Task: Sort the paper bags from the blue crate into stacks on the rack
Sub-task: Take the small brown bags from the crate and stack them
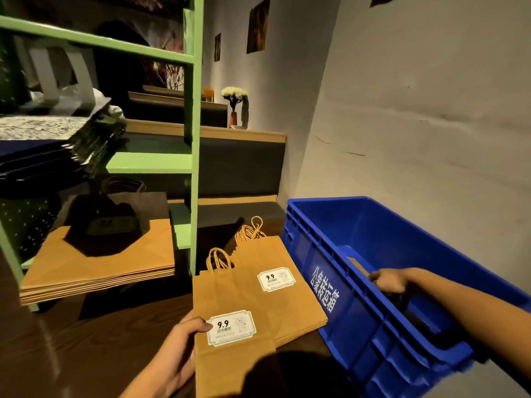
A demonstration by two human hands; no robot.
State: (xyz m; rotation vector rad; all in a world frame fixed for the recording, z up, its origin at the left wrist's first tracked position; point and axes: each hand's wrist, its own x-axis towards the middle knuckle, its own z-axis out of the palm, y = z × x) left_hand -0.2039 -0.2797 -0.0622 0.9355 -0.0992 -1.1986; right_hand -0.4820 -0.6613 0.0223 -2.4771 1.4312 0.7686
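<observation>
The left hand pinches a flat brown paper bag. The right hand grips another brown bag inside the blue plastic crate.

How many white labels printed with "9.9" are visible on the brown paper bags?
2. One label is on the bag that the left hand holds; the other is on top of the pile beside the blue crate. Others may be hidden below.

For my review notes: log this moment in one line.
left hand holds labelled brown paper bag | right hand inside blue plastic crate, grasp unclear
</observation>
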